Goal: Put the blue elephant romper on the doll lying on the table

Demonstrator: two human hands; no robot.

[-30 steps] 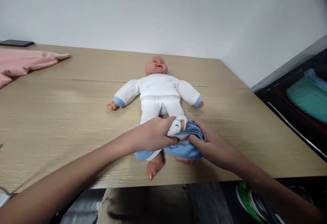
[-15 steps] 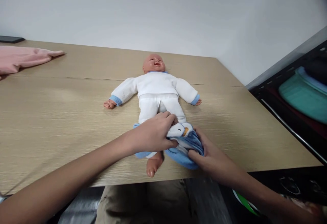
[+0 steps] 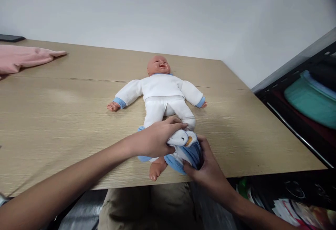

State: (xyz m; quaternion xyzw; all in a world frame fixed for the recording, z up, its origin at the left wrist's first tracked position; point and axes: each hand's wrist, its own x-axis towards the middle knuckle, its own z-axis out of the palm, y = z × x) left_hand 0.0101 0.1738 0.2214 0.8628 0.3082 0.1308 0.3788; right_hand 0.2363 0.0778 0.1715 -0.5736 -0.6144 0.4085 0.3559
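Observation:
A baby doll [image 3: 163, 87] in a white top with blue cuffs lies on its back, its head toward the wall. Bunched around its lower legs is a blue and white pair of doll pants [image 3: 194, 154] with a white animal face on it. My left hand [image 3: 157, 137] grips the upper edge of this garment beside the animal face. On the other side, my right hand [image 3: 207, 161] is closed around the bunched blue cloth, thumb in front. One bare doll foot [image 3: 157, 168] sticks out below; the other is hidden by the cloth and my hand.
The doll rests on a wooden table [image 3: 78, 118] close to its front edge. Pink cloth [image 3: 28, 58] lies at the left, with a dark flat object [image 3: 12, 38] behind it. A black rack [image 3: 294, 132] holding green cloth [image 3: 312, 98] stands at the right.
My right hand has moved left with the bunched cloth, closer to my left hand. The doll's leg on the right is bent a little more at the knee.

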